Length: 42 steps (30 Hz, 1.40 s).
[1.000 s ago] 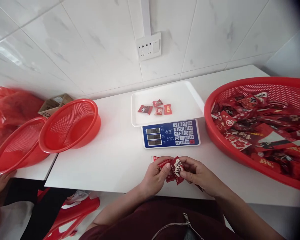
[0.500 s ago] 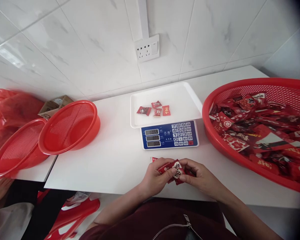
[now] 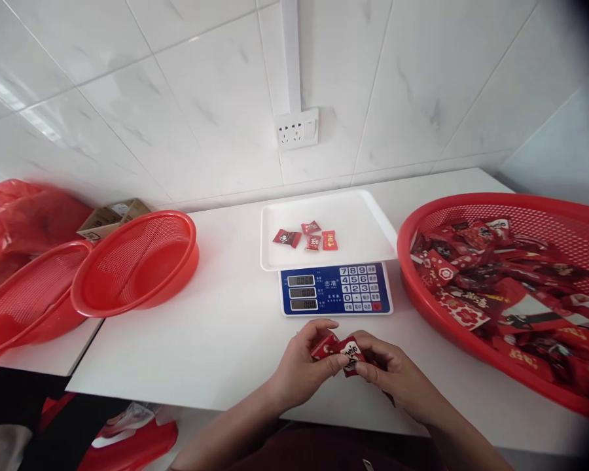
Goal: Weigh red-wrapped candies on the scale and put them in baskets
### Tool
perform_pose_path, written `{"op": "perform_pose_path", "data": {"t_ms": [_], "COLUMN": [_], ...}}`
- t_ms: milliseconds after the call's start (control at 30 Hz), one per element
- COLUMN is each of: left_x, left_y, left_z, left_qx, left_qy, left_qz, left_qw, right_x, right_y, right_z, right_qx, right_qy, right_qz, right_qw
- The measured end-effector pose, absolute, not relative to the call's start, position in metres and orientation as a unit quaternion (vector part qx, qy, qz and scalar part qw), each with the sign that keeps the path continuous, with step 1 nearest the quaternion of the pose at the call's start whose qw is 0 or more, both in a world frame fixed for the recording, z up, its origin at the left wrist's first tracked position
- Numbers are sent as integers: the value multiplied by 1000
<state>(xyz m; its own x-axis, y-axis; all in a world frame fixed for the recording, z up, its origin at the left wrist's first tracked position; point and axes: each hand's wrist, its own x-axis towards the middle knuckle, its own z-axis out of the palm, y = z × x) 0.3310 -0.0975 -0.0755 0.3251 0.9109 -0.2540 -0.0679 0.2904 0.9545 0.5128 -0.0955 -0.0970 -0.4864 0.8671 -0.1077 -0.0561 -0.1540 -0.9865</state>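
Note:
Close to the table's front edge, my left hand (image 3: 304, 366) and my right hand (image 3: 390, 366) meet around a few small red wrapped candies (image 3: 352, 353). The front wrapper carries a cream patch with dark lettering, pinched between both thumbs and fingers. Other red wrappers are partly hidden by my fingers. Beyond my hands is a blue and white digital scale (image 3: 336, 288), its display lit with digits too small to read surely. The white tray (image 3: 368, 216) on top of it bears several small red wrapped candies (image 3: 314, 242), lying apart from my hands.
A large red basket (image 3: 422, 307) full of red packets stands at the right. At the left are a red colander (image 3: 189, 242), a second red basket (image 3: 10, 340), a cardboard box (image 3: 98, 226) and red plastic bags (image 3: 34, 209). A wall socket (image 3: 297, 129) sits behind the scale.
The camera view has tilted up, so everything sits lower in the picture. Both hands still hold the candies together, and a co-worker's hand at the left has gone out of view.

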Motion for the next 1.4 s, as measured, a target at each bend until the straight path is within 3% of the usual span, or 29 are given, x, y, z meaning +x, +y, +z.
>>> {"op": "perform_pose_path", "data": {"t_ms": [133, 333, 600, 767, 867, 1000, 1100, 1400], "left_x": [332, 329, 319, 296, 288, 291, 296, 308], "left_y": [-97, -96, -78, -10, 38, 75, 83, 88], "left_z": [-75, -71, -61, -38, -24, -14, -11, -14], "left_qx": [442, 608, 723, 801, 816, 831, 839, 767], "left_qy": [422, 489, 417, 445, 506, 534, 530, 589], "left_qz": [379, 361, 315, 326, 258, 115, 75, 208], "left_qw": [694, 510, 452, 230, 111, 105, 104, 150], "right_x": [513, 505, 505, 511, 513, 515, 515, 512], "right_y": [-92, -91, -90, -90, -89, -88, -88, -89], "right_z": [-95, -88, -104, -120, -122, -123, -123, -116], "right_qx": [-404, -378, -341, -322, -309, -313, -320, -309], "right_qy": [-563, -542, -437, -301, -277, -264, -264, -293], "right_qz": [633, 689, 754, 810, 822, 825, 821, 817], "right_qw": [345, 298, 352, 387, 390, 390, 393, 389]}}
